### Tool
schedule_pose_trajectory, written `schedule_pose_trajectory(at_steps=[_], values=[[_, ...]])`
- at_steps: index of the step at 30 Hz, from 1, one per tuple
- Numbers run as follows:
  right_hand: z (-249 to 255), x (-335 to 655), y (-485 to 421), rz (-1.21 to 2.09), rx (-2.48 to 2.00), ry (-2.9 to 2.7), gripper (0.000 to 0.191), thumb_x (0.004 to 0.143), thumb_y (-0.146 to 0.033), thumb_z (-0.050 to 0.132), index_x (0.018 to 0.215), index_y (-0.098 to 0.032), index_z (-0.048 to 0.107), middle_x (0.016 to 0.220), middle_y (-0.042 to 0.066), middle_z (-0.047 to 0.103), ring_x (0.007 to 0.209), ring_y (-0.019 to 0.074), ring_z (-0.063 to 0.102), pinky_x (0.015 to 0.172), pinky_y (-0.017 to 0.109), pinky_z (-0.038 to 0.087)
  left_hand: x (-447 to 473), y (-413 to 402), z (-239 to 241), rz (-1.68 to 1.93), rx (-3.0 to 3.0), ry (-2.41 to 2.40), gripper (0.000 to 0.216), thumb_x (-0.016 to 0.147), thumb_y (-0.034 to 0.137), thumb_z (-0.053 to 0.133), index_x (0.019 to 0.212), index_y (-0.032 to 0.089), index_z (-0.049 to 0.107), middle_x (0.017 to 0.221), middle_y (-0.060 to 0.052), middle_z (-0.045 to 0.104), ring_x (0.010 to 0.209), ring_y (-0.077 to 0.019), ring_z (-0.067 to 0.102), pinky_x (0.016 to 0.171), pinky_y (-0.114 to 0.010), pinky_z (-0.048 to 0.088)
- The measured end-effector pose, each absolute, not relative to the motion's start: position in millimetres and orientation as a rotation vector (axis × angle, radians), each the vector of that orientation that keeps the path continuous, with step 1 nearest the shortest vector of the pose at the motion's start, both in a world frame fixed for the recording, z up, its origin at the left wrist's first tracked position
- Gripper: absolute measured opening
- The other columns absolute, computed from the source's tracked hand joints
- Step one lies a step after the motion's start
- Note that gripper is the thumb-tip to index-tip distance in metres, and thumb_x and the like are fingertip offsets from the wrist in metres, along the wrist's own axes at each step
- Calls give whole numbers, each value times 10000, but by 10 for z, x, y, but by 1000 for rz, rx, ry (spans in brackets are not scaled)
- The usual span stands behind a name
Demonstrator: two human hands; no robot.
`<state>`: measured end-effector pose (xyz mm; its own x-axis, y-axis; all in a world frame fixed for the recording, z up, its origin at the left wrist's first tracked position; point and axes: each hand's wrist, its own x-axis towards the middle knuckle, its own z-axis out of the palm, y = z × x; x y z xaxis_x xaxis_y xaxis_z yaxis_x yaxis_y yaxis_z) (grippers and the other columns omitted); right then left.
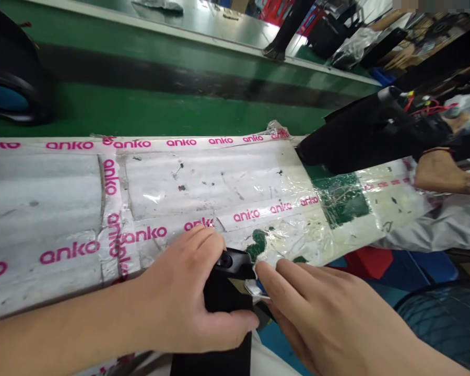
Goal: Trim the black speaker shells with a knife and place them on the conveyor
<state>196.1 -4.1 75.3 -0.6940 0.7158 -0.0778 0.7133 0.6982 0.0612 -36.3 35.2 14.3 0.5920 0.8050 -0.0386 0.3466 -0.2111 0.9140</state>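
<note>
My left hand (188, 297) is closed round a black flat-sided housing (229, 344) at the bottom middle, fingers over its top and thumb along the near face. A glossy black end piece (235, 262) with a round recess crosses the top of the housing. At the right end of that piece, my right hand (317, 308) is pinched on a small white and blue piece (257, 288). Its fingers hide most of this piece, so its kind cannot be made out. Both hands are at the near edge of a bench covered with padded white sheet (203, 180) and pink-lettered "anko" tape.
A green conveyor belt (160, 112) runs behind the bench. A black rounded part with a blue opening (11, 68) stands at the far left. On the right, a co-worker's arm (442, 172) is by a long black housing (360, 133) with red wires. Lower right is a fan guard (446, 324).
</note>
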Motion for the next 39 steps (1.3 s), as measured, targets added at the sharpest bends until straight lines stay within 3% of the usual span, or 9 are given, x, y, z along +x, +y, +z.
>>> schedule_pose_trajectory(at_steps=[9, 16, 24, 32, 39], values=[[717, 1939, -88, 69, 1229, 2707, 541, 750, -32, 463, 1265, -197, 461, 780, -21, 615, 535, 180, 609, 504, 342, 360, -337, 366, 170, 585, 1802, 935, 491, 690, 280, 729, 801, 312, 252, 804, 44, 417, 721, -191, 390, 683, -368, 382], [738, 1872, -111, 21, 1248, 2574, 594, 700, -53, 536, 1269, -209, 472, 762, -20, 597, 491, 188, 556, 497, 343, 229, -321, 336, 192, 604, 1811, 987, 454, 665, 253, 680, 815, 311, 256, 818, 33, 430, 715, -196, 419, 655, -367, 398], [895, 1823, 41, -30, 1177, 2511, 453, 581, -117, 631, 984, -264, 485, 614, -65, 510, 352, 172, 450, 510, 333, 15, -283, 335, 226, 533, 1784, 1015, 379, 694, 279, 680, 805, 296, 318, 838, -2, 492, 766, -246, 507, 679, -395, 429], [1167, 1653, 345, -276, 1103, 2367, 312, 737, -26, 617, 913, -256, 502, 584, -87, 474, 399, 129, 425, 450, 322, 136, -298, 369, 162, 529, 1863, 1022, 437, 749, 387, 700, 793, 310, 273, 800, 21, 461, 739, -244, 492, 666, -388, 403], [1108, 1696, 228, -241, 1159, 2281, 205, 881, -88, 645, 982, -239, 551, 707, -25, 644, 507, 204, 621, 458, 345, 147, -391, 388, 168, 538, 1952, 1008, 415, 776, 447, 679, 777, 299, 292, 785, 31, 481, 710, -212, 483, 628, -361, 425]])
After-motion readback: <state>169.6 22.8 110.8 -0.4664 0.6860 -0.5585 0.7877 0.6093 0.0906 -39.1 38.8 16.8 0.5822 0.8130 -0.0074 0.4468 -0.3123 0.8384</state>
